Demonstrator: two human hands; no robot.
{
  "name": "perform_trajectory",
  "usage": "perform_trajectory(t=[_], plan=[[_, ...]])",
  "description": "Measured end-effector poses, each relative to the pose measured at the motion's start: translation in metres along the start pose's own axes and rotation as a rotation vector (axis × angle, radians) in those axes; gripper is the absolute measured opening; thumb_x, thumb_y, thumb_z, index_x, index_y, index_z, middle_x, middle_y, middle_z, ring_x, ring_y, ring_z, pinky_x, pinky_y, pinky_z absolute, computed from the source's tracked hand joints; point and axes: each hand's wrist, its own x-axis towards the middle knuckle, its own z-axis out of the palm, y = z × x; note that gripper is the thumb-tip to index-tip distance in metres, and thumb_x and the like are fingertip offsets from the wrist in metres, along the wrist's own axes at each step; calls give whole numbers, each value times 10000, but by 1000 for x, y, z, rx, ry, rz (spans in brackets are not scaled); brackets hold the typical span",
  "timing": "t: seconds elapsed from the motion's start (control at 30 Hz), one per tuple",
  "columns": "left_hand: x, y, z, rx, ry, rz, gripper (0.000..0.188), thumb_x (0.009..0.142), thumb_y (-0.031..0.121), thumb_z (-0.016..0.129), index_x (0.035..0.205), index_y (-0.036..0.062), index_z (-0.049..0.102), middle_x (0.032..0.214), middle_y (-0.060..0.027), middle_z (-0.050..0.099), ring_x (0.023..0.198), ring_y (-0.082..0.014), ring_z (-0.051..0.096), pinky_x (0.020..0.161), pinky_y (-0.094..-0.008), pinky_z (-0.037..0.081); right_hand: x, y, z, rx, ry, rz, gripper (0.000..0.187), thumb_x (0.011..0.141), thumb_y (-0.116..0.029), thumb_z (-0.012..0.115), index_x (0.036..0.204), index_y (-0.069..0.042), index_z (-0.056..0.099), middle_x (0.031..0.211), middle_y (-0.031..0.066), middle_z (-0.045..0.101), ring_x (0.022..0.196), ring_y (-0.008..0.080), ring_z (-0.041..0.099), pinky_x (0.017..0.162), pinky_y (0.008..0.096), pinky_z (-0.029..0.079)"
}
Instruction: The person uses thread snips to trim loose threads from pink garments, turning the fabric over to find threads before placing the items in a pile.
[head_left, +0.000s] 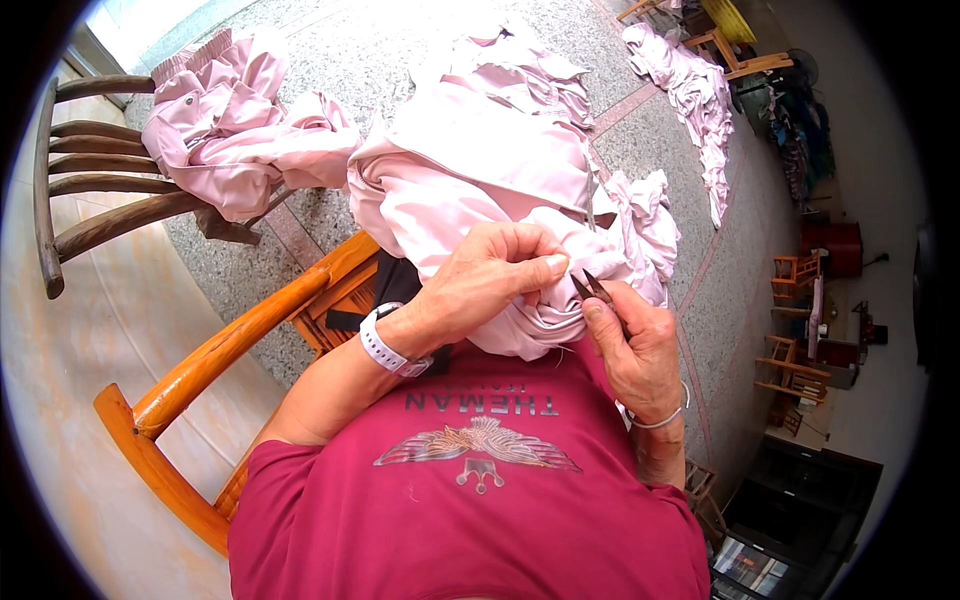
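A pale pink garment (470, 150) lies heaped over my lap and spreads away from me. My left hand (505, 270) pinches a fold of it between thumb and fingertips. In my right hand (632, 350) is a pair of small dark thread snips (592, 287), held in closed fingers. The two snip blades stand slightly apart, their tips pointing at the cloth close beside my left fingertips. Whether a thread lies between the blades is too small to tell. A white watch sits on my left wrist, a thin bracelet on my right.
More pink garments (225, 125) hang over a dark wooden chair (110, 160) at the left. Another pink pile (690, 100) is draped at the far right. An orange wooden armrest (250, 335) flanks my left arm. Small stools (790, 365) and a dark cabinet (800, 500) line the right side.
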Motion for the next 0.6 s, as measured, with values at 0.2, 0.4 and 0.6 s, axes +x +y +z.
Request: perform_trajectory(t=[0.2,0.4,0.6], plan=[[-1,-2,-1,-60,10,-42,147,952,181,650,936,35,657,791,46,600,689,-25,520,636,-195,440,1,5,15,74,80,19,116,974,-100,594,928,2,624,611,59,558,523,115,507,490,299,394],[-2,-11,7,-16,-5,-4,151,964,169,633,990,21,641,822,31,604,690,-41,534,647,-207,459,12,15,24,164,228,58,260,1004,-146,558,783,-9,544,587,26,522,533,91,471,487,284,370],[0,-2,5,-67,68,-41,175,967,165,630,1051,12,640,878,12,620,741,-50,572,691,-206,480,15,18,13,151,220,116,236,1003,-141,559,809,-6,561,604,-3,504,552,67,451,488,270,355]])
